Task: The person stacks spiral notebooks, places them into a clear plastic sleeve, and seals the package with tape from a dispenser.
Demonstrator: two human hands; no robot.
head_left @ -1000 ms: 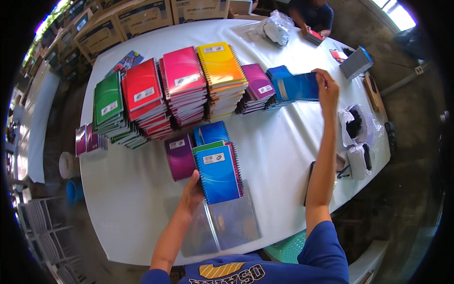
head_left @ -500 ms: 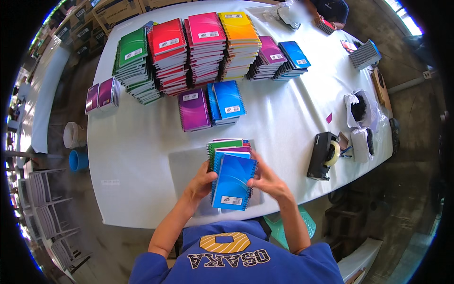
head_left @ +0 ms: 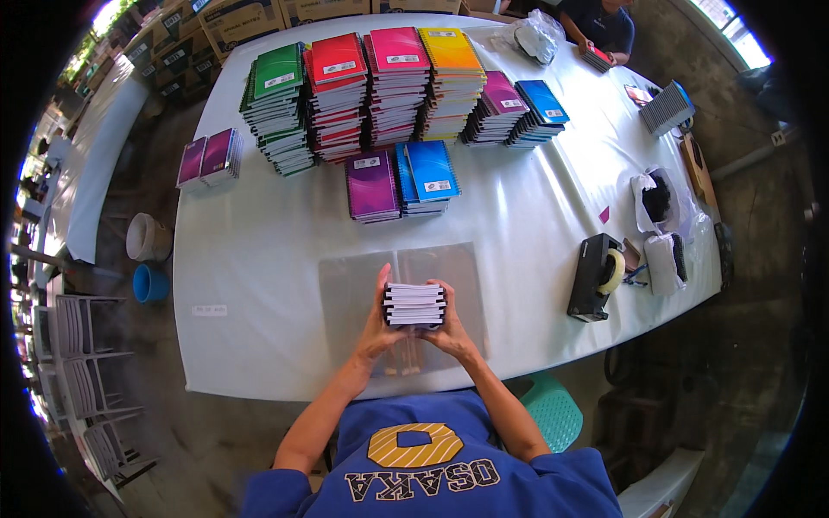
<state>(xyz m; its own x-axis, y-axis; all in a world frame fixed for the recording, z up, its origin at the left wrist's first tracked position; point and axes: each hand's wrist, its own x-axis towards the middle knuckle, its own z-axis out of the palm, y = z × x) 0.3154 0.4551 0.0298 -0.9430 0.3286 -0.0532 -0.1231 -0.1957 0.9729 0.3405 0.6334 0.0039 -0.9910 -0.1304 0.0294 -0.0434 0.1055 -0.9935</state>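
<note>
Between my two hands I hold a small stack of spiral notebooks (head_left: pixel 414 305), turned so that the white page edges face up and the covers are hidden. My left hand (head_left: pixel 375 330) grips its left side, with the thumb pointing away from me. The right hand (head_left: pixel 452 331) is closed round the other side. Beneath the stack, clear plastic sheets (head_left: pixel 348 289) lie flat on the white-covered table (head_left: pixel 259 285). Beyond them sit a purple notebook pile (head_left: pixel 373 186) and a blue notebook pile (head_left: pixel 432 173).
Tall notebook stacks in green (head_left: pixel 278 73), red (head_left: pixel 337 65), pink (head_left: pixel 399 52) and yellow (head_left: pixel 452 53) stand at the back. A tape dispenser (head_left: pixel 594 276) and plastic-wrapped bundles (head_left: pixel 665 263) are at the right. Another person (head_left: pixel 604 30) holds a red notebook at the far right.
The notebooks, earlier fanned with blue, green and purple covers showing, are now squared together and tipped with page edges up. Both hands have shifted inward around them, uncovering more plastic sheet.
</note>
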